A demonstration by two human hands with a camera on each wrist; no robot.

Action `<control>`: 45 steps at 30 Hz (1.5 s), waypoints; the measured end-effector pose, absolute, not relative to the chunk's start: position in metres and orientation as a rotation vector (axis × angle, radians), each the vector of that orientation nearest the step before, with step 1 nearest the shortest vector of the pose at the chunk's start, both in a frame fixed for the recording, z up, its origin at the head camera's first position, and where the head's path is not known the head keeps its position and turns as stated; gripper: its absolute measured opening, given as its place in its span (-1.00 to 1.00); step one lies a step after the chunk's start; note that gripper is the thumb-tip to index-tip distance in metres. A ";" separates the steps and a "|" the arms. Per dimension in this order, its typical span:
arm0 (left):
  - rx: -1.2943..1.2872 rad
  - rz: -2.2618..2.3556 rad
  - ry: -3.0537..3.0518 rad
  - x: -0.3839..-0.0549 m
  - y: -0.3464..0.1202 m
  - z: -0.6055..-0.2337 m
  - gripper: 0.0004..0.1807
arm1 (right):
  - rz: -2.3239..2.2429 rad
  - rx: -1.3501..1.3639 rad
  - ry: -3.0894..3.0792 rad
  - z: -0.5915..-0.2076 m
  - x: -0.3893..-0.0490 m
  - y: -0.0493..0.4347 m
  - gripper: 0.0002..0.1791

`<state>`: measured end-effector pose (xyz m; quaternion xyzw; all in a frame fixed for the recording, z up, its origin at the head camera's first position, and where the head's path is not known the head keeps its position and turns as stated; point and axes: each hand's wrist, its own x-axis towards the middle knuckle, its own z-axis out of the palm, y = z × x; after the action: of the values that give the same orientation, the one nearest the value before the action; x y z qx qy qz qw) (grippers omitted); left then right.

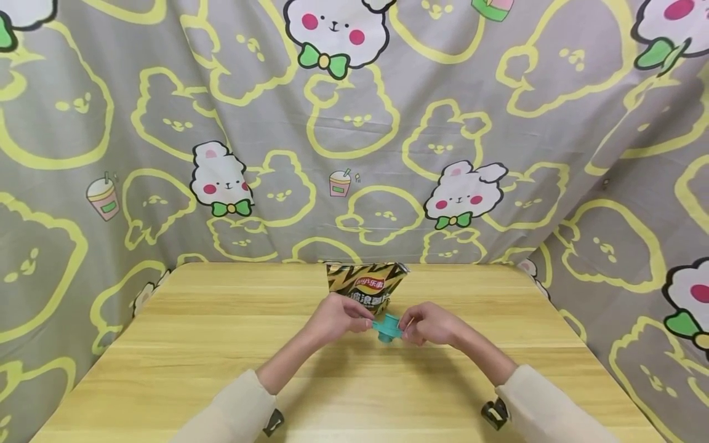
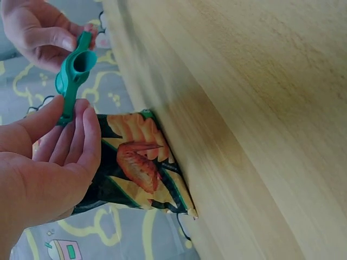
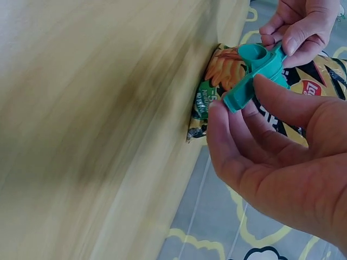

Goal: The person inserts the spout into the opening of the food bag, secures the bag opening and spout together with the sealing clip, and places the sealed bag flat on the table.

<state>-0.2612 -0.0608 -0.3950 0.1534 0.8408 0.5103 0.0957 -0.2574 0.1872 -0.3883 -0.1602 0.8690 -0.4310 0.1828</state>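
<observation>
From the head view, both hands are up over the worktop, out toward its far edge, and each one has hold of the same piece! The left hand pinches one end of a green plastic clip, the right hand pinches the other, and the clip spans the gap between them. Right behind it a Lay's chip bag stands upright near that far edge.

Over to the left wrist: the left thumb presses one end of the clip against the fingers, which lie fairly straight together, while the clip's round spout shows its opening, clear of the worktop.

Right wrist now: right thumb on top, index fingertip at the clip's end, other fingers gently bent below; opposite, the left hand grips firmly.
</observation>
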 end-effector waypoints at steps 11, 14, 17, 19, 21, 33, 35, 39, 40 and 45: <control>0.510 1.459 2.582 -0.261 -0.061 -0.391 -0.91 | -1.195 -0.440 2.513 -0.376 -0.260 0.172 -0.57; 0.521 1.448 2.600 -0.261 -0.060 -0.389 -0.91 | -1.207 -0.455 2.505 -0.376 -0.261 0.168 -0.62; 0.536 1.441 2.608 -0.260 -0.059 -0.388 -0.92 | -1.237 -0.471 2.488 -0.376 -0.263 0.166 -0.68; 0.542 1.434 2.617 -0.260 -0.059 -0.387 -0.93 | -1.269 -0.485 2.477 -0.377 -0.263 0.165 -0.70; 0.552 1.426 2.624 -0.261 -0.059 -0.388 -0.94 | -1.300 -0.501 2.468 -0.377 -0.264 0.164 -0.73; 0.600 1.402 2.607 -0.262 -0.068 -0.382 -0.89 | -1.352 -0.492 2.478 -0.379 -0.267 0.161 -0.81; 0.598 1.393 2.604 -0.263 -0.070 -0.380 -0.87 | -1.359 -0.491 2.475 -0.378 -0.268 0.161 -0.80; 0.610 1.354 2.607 -0.264 -0.075 -0.377 -0.88 | -1.366 -0.507 2.472 -0.377 -0.269 0.160 -0.80; 0.608 1.342 2.602 -0.264 -0.077 -0.376 -0.89 | -1.365 -0.509 2.472 -0.377 -0.268 0.160 -0.80; 0.602 1.310 2.550 -0.264 -0.081 -0.372 -0.91 | -1.362 -0.525 2.475 -0.375 -0.267 0.161 -0.80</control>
<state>-0.2645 -0.0806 -0.3715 0.2042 0.8656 0.4446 0.1061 -0.2669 0.1614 -0.3754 -0.1811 0.8536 -0.4697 0.1339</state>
